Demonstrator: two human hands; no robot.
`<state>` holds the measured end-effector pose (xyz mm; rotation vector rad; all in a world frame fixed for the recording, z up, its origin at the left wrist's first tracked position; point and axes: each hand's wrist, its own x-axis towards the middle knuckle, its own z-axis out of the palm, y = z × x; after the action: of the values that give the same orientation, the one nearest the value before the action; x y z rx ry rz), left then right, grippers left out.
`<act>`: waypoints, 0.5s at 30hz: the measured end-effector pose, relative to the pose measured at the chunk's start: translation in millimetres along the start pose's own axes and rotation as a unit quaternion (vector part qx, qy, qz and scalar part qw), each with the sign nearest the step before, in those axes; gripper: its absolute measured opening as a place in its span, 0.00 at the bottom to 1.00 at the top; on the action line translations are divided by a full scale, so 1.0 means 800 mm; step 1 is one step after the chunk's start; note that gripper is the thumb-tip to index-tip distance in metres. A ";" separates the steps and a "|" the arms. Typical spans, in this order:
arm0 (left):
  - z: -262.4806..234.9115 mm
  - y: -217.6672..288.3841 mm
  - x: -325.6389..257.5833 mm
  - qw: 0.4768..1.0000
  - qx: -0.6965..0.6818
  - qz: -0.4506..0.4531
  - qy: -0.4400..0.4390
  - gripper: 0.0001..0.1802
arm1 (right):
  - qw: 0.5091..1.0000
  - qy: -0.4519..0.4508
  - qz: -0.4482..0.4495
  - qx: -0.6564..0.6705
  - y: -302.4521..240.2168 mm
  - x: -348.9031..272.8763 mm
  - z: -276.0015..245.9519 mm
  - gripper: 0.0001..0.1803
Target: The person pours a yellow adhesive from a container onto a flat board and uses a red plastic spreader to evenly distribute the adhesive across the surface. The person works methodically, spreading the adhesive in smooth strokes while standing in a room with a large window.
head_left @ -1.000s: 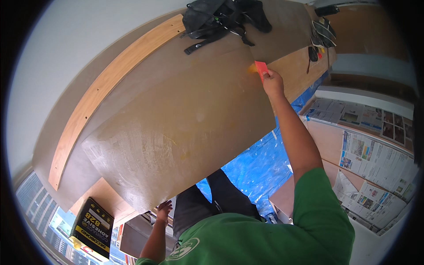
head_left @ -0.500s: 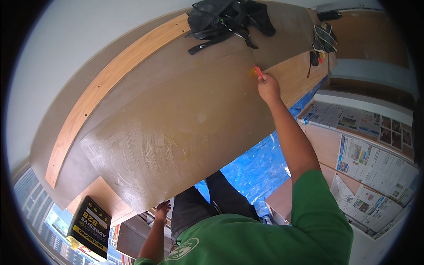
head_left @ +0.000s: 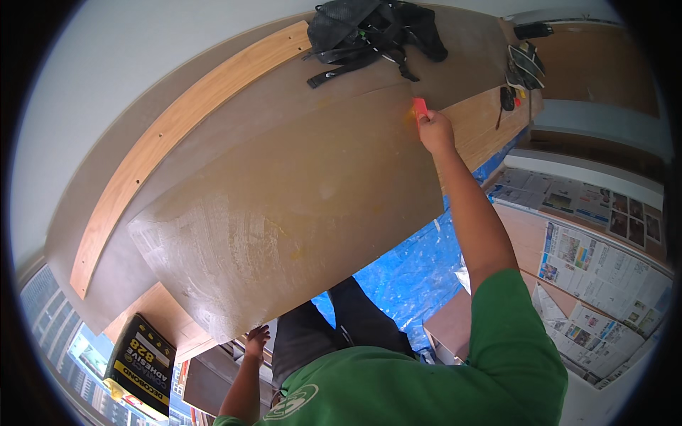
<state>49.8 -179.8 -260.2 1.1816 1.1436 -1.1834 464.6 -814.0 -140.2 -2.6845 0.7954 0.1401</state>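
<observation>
A large brown-grey sheet (head_left: 320, 192) lies across the work surface, its left part streaked with wet, shiny glue. At its far right corner, my right hand (head_left: 436, 132) is closed on a flat red spreader (head_left: 420, 108), held against the sheet near a small yellowish glue patch. My arm is stretched out to reach there. Low at the near left edge of the sheet hangs my left hand (head_left: 257, 341), with fingers apart and nothing seen in them. Whether its fingertips touch the edge, I cannot tell.
A black glue tin (head_left: 142, 366) stands at the near left. Along the far side lie a curved wooden strip (head_left: 160, 135) and a black bag (head_left: 355, 35). Small tools (head_left: 508, 98) sit at the far right. Blue plastic sheeting (head_left: 415, 263) covers the floor; newspaper (head_left: 582, 252) covers boards on the right.
My right hand has shifted slightly away from me with the spreader, which is turned so more of its face shows. My left hand has stayed about where it was.
</observation>
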 end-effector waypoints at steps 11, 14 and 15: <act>0.006 0.004 0.014 0.999 -0.008 0.014 -0.050 0.31 | 0.998 0.013 -0.055 -0.005 -0.021 0.018 -0.016 0.17; 0.002 0.002 0.013 0.999 -0.011 0.019 -0.039 0.31 | 0.999 0.037 -0.033 -0.011 -0.009 0.035 -0.005 0.17; -0.001 0.002 0.012 0.999 -0.011 0.016 -0.037 0.31 | 0.999 0.039 -0.028 -0.018 -0.006 0.039 -0.002 0.17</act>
<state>51.7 -179.4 -269.8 1.1261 1.0748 -1.1775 493.1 -826.9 -143.2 -2.7583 0.7469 0.0357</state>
